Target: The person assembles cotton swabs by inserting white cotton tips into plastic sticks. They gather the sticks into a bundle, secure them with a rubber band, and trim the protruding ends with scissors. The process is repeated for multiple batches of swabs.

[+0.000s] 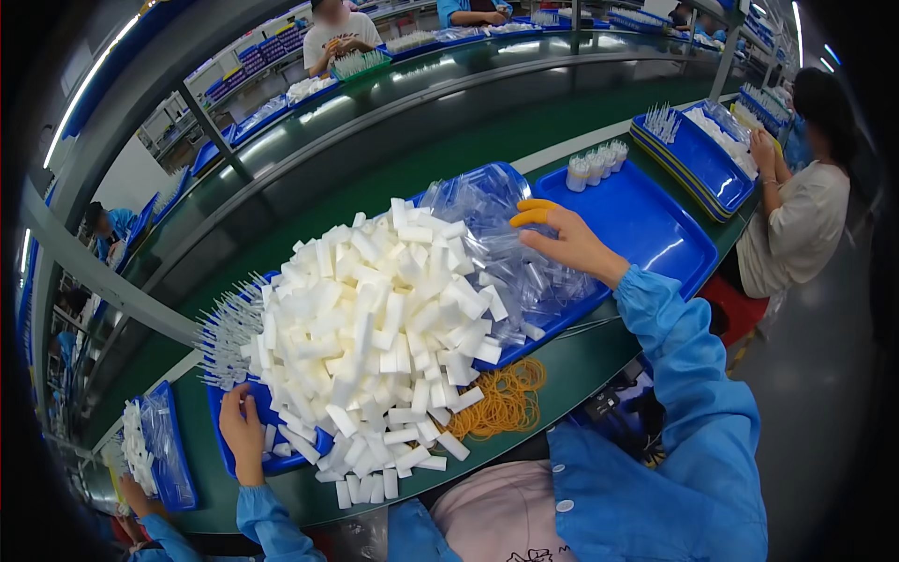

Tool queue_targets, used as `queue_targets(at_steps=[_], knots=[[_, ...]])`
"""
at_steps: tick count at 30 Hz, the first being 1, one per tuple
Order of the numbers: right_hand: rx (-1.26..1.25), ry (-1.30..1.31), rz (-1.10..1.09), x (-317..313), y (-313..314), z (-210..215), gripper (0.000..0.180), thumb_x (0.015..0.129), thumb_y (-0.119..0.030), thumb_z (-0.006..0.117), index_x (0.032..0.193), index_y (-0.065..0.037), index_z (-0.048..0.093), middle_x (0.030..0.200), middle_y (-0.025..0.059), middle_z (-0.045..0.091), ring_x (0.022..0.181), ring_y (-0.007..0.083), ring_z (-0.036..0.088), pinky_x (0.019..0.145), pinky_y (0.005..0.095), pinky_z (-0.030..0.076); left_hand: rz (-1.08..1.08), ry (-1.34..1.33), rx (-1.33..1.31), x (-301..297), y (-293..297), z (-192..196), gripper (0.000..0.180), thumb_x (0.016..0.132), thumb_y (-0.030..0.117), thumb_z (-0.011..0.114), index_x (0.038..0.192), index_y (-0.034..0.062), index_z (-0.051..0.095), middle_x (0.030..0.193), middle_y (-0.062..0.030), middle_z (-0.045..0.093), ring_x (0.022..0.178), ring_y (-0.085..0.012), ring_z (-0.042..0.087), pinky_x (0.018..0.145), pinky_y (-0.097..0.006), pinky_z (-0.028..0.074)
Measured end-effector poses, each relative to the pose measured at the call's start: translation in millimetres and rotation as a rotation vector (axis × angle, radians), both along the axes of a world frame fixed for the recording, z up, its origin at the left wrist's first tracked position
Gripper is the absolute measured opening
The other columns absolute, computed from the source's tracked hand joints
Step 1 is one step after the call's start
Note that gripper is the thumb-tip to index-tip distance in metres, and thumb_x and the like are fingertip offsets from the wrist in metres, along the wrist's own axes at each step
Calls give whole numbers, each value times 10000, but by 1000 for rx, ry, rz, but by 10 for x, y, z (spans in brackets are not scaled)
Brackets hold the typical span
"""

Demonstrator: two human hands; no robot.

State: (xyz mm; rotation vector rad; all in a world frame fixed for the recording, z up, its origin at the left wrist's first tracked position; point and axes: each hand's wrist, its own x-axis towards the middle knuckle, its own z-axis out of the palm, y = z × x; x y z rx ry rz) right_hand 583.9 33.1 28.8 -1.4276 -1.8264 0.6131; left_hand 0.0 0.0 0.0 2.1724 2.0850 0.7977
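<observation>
My right hand (pixel 562 242), with orange finger cots on two fingers, is stretched out over clear plastic sleeves (pixel 487 220) in a blue tray. Its fingers are apart and no held thing shows in them. At the left, my left hand (pixel 242 429) is beside a smaller blue tray (pixel 219 389), just below a bundle of thin clear sticks (pixel 229 323). Its fingers are loosely bent, with a gap at the thumb and nothing visible between them. A large heap of white foam blocks (pixel 365 318) lies between my hands, covering parts of both trays.
Orange rubber bands (pixel 501 398) lie at the table's near edge. A blue tray (pixel 660 220) at right holds bundled clear tubes (pixel 597 167). Stacked trays (pixel 698 173) stand beside a co-worker (pixel 796 197). A metal post (pixel 122 286) rises at the left; another blue tray (pixel 171 450) lies there.
</observation>
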Motion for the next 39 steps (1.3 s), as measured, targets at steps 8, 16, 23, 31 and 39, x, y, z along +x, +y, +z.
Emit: queue_targets(at_steps=[8,16,23,31,39], knots=[[453,-374,-104,-95,-188,62,246,827,-153,598,1062,-122,663,1168,96,594,1141,284,502,962,403,386,53,201,215,-72,274,4,245,754,84,667,979,53,575,915,-104,555,805,-292,546,716,-378,446],[443,-556,168,-593,-191,151,201,768,-137,646,956,-185,698,848,9,637,911,221,547,858,418,361,71,370,193,-152,398,41,240,741,87,674,943,65,547,905,-114,538,808,-302,550,691,-389,449],[425,-701,204,-620,-74,120,118,789,-181,624,876,-178,703,787,12,631,863,213,554,865,426,352,-26,593,313,-69,422,95,197,765,107,637,948,58,582,922,-108,538,858,-291,543,682,-393,450],[292,-615,223,-607,-146,238,154,787,-184,630,920,-125,682,749,50,612,813,226,554,839,397,353,23,471,285,-63,403,213,159,838,132,599,966,42,575,947,-103,556,852,-286,577,689,-367,464],[328,-527,161,-577,-109,231,194,789,-94,597,975,-60,640,832,104,620,806,245,583,768,388,413,39,-1214,223,62,-461,660,348,948,171,518,1265,39,462,1150,-64,550,915,-171,598,787,-249,487]])
